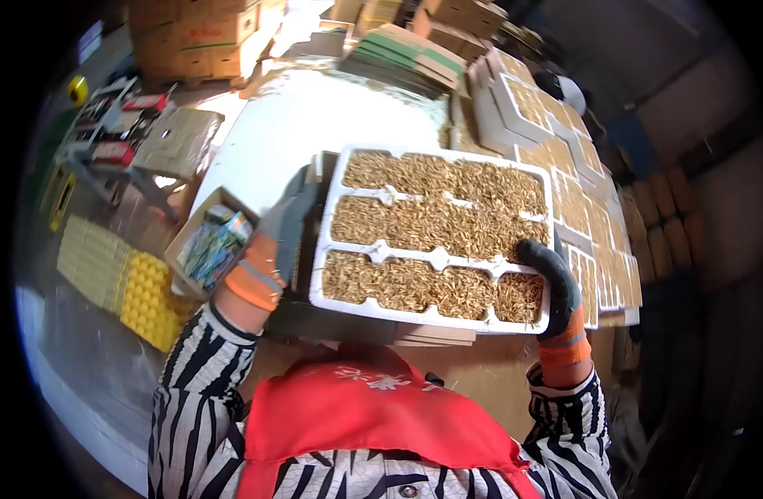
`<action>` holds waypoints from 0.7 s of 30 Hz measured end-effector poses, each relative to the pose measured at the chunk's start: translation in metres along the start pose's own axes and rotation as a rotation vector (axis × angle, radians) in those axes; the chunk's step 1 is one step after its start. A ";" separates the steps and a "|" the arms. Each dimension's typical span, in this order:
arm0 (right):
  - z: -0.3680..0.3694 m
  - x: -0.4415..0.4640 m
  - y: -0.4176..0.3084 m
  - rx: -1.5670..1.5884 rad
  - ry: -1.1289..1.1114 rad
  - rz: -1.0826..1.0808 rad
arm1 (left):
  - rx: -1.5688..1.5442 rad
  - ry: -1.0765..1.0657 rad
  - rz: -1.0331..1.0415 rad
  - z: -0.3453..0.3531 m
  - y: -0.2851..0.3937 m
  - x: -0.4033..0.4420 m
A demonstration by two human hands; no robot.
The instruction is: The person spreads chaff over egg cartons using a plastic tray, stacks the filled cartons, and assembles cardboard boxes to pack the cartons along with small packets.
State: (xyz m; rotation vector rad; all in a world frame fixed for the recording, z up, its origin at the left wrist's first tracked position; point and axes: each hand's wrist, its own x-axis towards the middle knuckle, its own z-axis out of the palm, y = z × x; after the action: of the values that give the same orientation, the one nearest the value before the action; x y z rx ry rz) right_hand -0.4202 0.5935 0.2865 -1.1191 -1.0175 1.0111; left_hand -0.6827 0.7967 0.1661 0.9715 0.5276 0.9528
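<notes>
The right hand (554,273), in a dark glove with an orange cuff, grasps the white foam tray (317,274) by its short right side, its thumb over the rim near the corner closest to the person and its other fingers mostly hidden. The left hand (293,218) is off the tray's left end, beside the dark wall of a carton (303,274); whether it grips the tray, the carton or neither cannot be told.

The tray lies in front of the person between the two hands, its long axis running left to right, its right end slightly closer to the body. The right hand is the nearer one, touching it. Brown husk-like grains (436,220) fill its three rows.

Left of the tray, past the left forearm, is a box of colourful packets (215,241), then yellow moulded egg trays (153,299). Right of the tray stand stacked white trays of similar filling (556,179). Beyond its far side spreads a white tabletop (273,125), then green-striped flattened cartons (402,54).
</notes>
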 end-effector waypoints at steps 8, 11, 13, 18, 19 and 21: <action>0.006 0.019 0.037 -0.406 0.033 0.307 | -0.099 0.153 0.068 -0.028 -0.031 -0.035; -0.020 0.025 0.044 -0.602 -0.124 0.470 | 0.509 0.483 0.229 -0.073 -0.032 -0.047; -0.014 0.034 0.038 -1.234 -0.202 0.414 | 1.186 0.761 0.275 -0.146 -0.061 -0.043; -0.002 0.048 0.064 -1.747 -0.263 0.243 | 1.924 0.590 -0.240 -0.208 -0.075 -0.018; -0.004 0.048 0.069 -1.809 -0.237 0.234 | 1.959 0.589 -0.291 -0.208 -0.075 -0.011; 0.000 0.041 0.068 -1.724 -0.211 0.126 | 2.028 0.586 -0.395 -0.206 -0.077 0.000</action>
State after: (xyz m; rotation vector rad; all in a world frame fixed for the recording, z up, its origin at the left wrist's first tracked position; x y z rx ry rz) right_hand -0.4189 0.6432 0.2244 -2.4511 -2.0802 0.0879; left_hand -0.8022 0.8724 -0.0022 2.1586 2.2838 -0.0203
